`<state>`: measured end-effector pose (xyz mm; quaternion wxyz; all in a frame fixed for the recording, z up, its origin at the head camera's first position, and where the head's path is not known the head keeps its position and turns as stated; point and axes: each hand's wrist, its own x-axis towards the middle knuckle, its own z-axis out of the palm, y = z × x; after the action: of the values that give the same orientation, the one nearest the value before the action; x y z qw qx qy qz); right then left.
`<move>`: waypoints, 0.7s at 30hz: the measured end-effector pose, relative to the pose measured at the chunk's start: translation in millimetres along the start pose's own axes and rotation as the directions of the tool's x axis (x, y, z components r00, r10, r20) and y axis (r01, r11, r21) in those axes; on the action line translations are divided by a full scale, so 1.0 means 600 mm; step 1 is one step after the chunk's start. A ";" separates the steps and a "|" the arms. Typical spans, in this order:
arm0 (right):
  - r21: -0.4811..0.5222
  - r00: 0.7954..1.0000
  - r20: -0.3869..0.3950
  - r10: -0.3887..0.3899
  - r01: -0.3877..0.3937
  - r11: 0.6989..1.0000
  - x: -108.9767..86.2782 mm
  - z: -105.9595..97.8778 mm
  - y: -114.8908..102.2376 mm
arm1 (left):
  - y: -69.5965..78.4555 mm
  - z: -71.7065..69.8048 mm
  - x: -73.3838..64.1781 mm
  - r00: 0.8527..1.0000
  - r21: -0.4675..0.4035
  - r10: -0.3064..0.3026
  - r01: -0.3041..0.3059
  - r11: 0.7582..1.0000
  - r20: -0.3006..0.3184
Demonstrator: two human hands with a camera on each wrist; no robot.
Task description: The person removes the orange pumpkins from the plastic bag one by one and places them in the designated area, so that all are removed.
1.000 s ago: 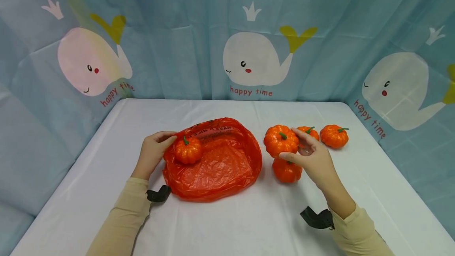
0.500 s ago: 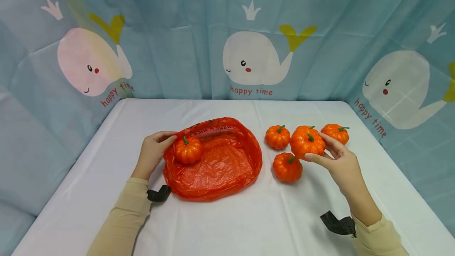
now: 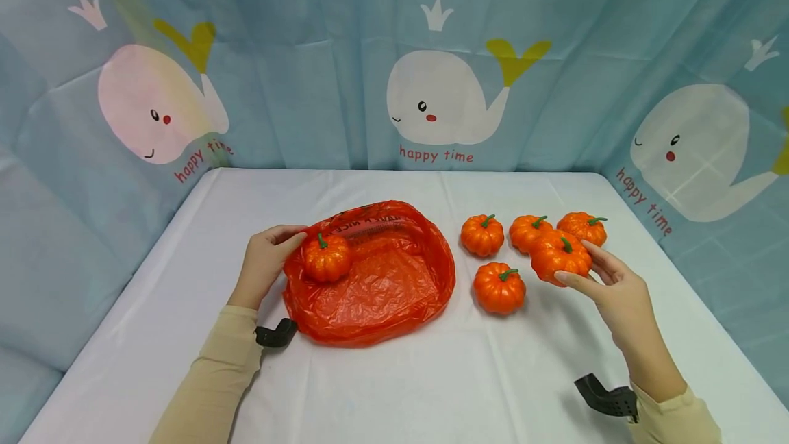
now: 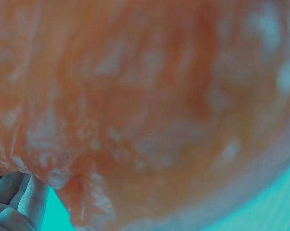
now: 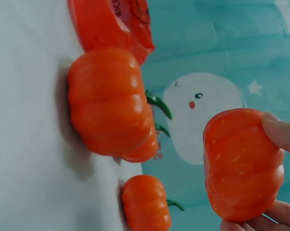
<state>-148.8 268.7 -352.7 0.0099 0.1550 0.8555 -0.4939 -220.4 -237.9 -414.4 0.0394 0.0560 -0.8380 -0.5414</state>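
My left hand (image 3: 265,262) pinches the left rim of a red plastic bag (image 3: 394,293), which lies spread with its mouth up. Inside the bag, close to that hand, sits a small orange pumpkin (image 3: 327,258) with a green stem. My right hand (image 3: 618,297) holds another orange pumpkin (image 3: 560,256) between thumb and fingers. The right wrist view shows this held pumpkin (image 5: 243,163) raised above the table's level. In the left wrist view the bag (image 4: 135,106) fills most of the picture, with curled fingers (image 4: 15,199) at the lower left.
Several more pumpkins stand on the white table (image 3: 401,396): a front one (image 3: 499,288), a back-left one (image 3: 482,235), a middle one (image 3: 528,232) and a far-right one (image 3: 582,226). A blue curtain (image 3: 345,88) with whale prints hangs behind and at both sides.
My right hand has carried its pumpkin to the right, away from the bag, uncovering the back-left and middle pumpkins. My left hand and the bag have stayed in place.
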 end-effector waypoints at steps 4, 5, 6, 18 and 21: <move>0.006 1.000 -0.007 0.011 -0.011 1.000 0.003 -0.003 0.010 | 0.000 0.000 0.000 1.000 0.003 0.001 -0.001 1.000 -0.003; 0.006 1.000 -0.008 0.012 -0.012 1.000 0.004 -0.004 0.013 | 0.000 0.000 0.000 1.000 0.003 0.002 -0.002 1.000 -0.002; 0.004 1.000 -0.010 0.013 -0.013 1.000 0.005 -0.005 0.015 | 0.000 0.001 0.001 1.000 0.002 0.003 -0.003 1.000 -0.002; -0.014 0.996 -0.024 0.092 -0.092 0.996 0.021 -0.003 0.040 | 0.000 0.001 0.002 1.000 -0.006 0.003 -0.003 1.000 0.003; -0.022 0.996 -0.026 0.091 -0.092 0.996 0.025 -0.001 0.046 | 0.000 0.001 0.001 1.000 -0.006 0.004 -0.004 1.000 0.001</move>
<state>-155.4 285.9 -378.2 0.0237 0.2000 0.8534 -0.4808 -221.3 -237.6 -414.9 0.0402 0.0542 -0.8364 -0.5439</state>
